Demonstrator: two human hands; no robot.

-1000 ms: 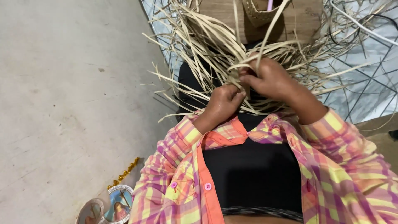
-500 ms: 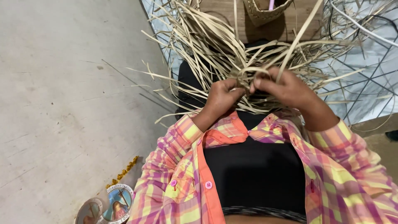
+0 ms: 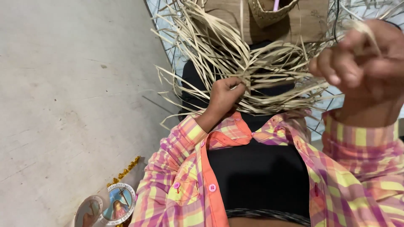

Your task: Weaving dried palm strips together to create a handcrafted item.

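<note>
A loose tangle of pale straw strips (image 3: 235, 54) lies over my lap, partly woven together. My left hand (image 3: 225, 94) is closed on the strips at the middle of the bundle, pinching them against my knee. My right hand (image 3: 364, 56) is raised close to the camera at the right, blurred, with its fingers closed on a thin straw strip that runs up from the bundle. I wear a pink, orange and yellow plaid shirt (image 3: 181, 185) over a black top.
A small woven basket (image 3: 269, 12) stands on a brown board (image 3: 309, 21) beyond the straw. Grey concrete floor (image 3: 71, 92) fills the left. Round picture medallions (image 3: 115, 206) and a gold bead string (image 3: 124, 170) lie at the lower left.
My right hand has left the bundle and risen up and to the right toward the camera, drawing a strip with it. My left hand stays gripping the straw.
</note>
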